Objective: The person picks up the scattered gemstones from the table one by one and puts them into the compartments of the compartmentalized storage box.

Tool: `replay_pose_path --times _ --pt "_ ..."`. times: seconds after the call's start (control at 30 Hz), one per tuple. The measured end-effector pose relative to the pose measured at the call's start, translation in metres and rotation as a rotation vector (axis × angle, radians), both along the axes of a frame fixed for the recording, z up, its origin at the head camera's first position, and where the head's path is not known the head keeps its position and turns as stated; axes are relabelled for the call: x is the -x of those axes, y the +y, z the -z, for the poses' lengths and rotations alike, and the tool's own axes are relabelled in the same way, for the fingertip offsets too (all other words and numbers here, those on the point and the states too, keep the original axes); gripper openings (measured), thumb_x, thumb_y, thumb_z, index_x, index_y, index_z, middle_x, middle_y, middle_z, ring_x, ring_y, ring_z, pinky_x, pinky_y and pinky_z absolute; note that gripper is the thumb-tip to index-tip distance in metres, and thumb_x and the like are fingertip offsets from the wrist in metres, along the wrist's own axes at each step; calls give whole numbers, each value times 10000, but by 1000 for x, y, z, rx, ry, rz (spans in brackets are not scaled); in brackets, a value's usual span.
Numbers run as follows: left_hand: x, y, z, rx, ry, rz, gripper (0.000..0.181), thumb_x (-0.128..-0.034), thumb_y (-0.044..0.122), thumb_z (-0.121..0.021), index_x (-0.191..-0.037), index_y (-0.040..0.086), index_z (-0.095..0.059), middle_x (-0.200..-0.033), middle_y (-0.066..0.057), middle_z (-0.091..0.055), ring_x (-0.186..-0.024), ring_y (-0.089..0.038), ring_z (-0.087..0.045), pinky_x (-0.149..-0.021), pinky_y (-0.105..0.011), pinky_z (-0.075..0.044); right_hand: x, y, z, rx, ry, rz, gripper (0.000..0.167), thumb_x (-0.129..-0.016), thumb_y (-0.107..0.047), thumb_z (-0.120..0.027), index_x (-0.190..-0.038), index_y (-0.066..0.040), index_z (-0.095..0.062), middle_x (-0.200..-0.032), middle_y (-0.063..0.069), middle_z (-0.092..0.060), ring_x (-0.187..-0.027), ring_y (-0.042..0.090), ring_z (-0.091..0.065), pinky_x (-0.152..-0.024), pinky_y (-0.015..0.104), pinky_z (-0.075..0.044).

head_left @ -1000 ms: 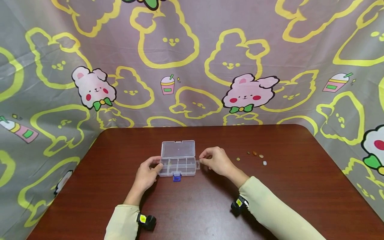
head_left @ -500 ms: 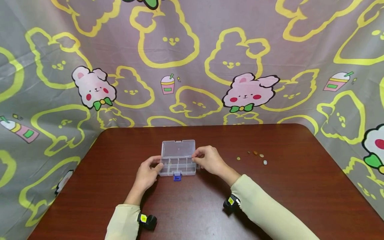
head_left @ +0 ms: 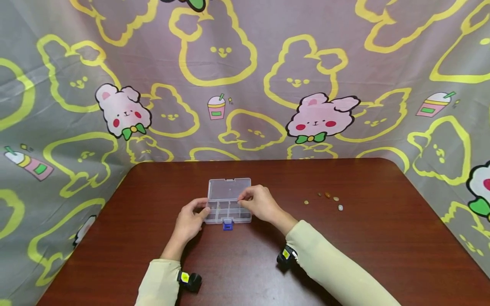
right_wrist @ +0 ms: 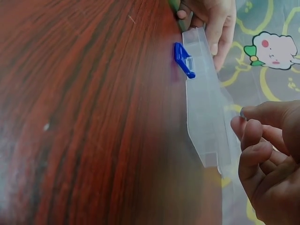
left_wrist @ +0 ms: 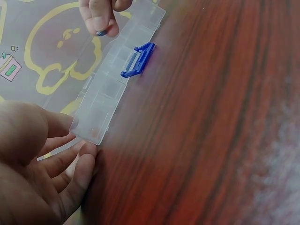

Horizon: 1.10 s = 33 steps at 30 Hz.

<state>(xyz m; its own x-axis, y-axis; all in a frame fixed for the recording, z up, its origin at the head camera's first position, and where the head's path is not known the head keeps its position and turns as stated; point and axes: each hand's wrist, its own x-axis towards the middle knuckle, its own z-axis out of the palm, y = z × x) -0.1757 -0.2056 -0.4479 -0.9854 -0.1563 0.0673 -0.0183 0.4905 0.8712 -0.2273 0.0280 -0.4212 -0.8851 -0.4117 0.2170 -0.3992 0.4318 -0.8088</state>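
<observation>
Dark stone: right hand pinches it over the right half of the clear box; likely light, hard, slippery; take by its sides.
Clear box: lid open, on table; probably light, stiff plastic; brace at end.
Left hand: grips box's left end.
White stone: on table, rightward.

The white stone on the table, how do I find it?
On the brown table, look right of the clear box, past the right hand. Five small stones lie there. The white stone is the farthest right and the palest.
</observation>
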Motion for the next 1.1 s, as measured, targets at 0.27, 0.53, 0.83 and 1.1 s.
replay_pose_path --times 0.27,0.53,0.83,1.1 --pt "0 1 1 -5 6 1 291 -938 43 -672 -1229 26 -672 -1132 -177 -677 -603 -160 -554 -456 -286 -488 3 -7 0 -20 -9 -8 49 -850 -80 -756 -841 -34 -743 -726 -27 -684 -447 49 -545 -446 211 -455" --pt "1 -1 2 6 -8 -13 291 -942 71 -679 -1232 53 -678 -1130 -147 -683 -594 -160 -548 -465 -281 -489 4 -11 0 -21 -36 -8 44 -860 -79 -758 -858 -37 -746 -737 -28 -678 -426 73 -540 -427 229 -454" --pt "0 1 1 7 -9 -14 292 -945 71 -677 -1235 43 -673 -1136 -153 -679 -617 -165 -558 -472 -284 -496 4 -10 2 -28 -23 -4 37 -844 -65 -767 -849 -41 -739 -725 -29 -677 -440 67 -547 -442 225 -464" --pt "-1 1 0 5 1 -15 292 -942 61 -676 -1232 35 -675 -1131 -160 -681 -619 -158 -563 -466 -281 -498 3 -3 2 -9 -33 11 36 -840 -45 -764 -849 -33 -731 -722 -20 -671 -468 74 -551 -457 222 -465"
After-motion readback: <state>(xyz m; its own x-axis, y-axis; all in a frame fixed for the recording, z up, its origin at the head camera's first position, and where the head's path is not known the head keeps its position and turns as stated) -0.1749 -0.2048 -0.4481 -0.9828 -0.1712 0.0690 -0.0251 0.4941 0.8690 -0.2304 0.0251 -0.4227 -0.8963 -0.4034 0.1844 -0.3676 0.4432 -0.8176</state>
